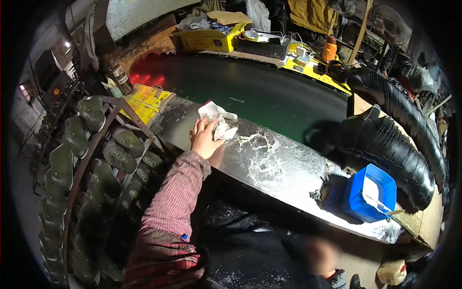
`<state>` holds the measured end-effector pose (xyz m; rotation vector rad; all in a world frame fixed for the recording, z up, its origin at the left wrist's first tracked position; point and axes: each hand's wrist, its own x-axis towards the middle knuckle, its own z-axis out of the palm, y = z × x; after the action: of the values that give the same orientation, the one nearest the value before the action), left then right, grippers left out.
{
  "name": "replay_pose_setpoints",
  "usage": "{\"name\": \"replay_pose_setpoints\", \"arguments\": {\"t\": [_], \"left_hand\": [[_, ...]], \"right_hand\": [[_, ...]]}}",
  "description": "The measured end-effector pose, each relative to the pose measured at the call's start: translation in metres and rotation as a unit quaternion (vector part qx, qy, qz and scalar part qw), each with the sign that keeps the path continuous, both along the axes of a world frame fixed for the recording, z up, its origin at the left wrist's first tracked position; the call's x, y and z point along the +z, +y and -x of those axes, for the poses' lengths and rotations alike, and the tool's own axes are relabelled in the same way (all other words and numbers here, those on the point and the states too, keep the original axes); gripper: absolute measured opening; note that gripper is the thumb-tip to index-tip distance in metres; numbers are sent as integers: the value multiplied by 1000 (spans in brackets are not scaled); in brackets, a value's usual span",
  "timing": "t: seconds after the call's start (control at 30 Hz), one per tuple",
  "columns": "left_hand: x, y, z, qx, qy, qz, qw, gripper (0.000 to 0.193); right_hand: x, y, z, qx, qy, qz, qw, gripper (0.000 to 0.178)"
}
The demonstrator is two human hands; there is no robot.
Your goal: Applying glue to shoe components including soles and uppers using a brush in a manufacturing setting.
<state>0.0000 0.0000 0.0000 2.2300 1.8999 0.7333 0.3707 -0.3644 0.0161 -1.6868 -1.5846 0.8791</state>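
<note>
A crumpled white work glove, its cuff edged in red, lies on the metal-topped bench strip. My left hand reaches forward to it from a plaid sleeve. Its fingers bend against the near side of the glove, with some of the cloth between fingers and thumb. Low in the view, beside the dark apron, my right hand is a blurred shape above a plaid cuff. Its fingers cannot be made out. White residue streaks the metal to the right of the glove.
Dark green shoe-sole shapes hang on racks at left. On the bench's right end stands a blue container with white contents, near stacked black curved pieces. Behind lie a dark green surface and a yellow box.
</note>
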Motion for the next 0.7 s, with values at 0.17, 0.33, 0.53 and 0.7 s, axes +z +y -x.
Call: {"name": "replay_pose_setpoints", "arguments": {"t": [0.17, 0.33, 0.53, 0.7], "left_hand": [[40, 52, 35, -9, -227, -227, 947, 27], [91, 9, -12, -95, -678, -28, 728, 18], [65, -37, -61, -106, -737, 26, 667, 25], [83, -21, -38, -71, -662, -170, 727, 25]], "right_hand": [[2, 24, 22, -4, 26, -28, 999, 10], [15, 45, -2, 30, -17, -62, 997, 16], [41, 121, 32, 103, 45, -81, 990, 18], [23, 179, 64, 134, -75, -199, 968, 31]]}}
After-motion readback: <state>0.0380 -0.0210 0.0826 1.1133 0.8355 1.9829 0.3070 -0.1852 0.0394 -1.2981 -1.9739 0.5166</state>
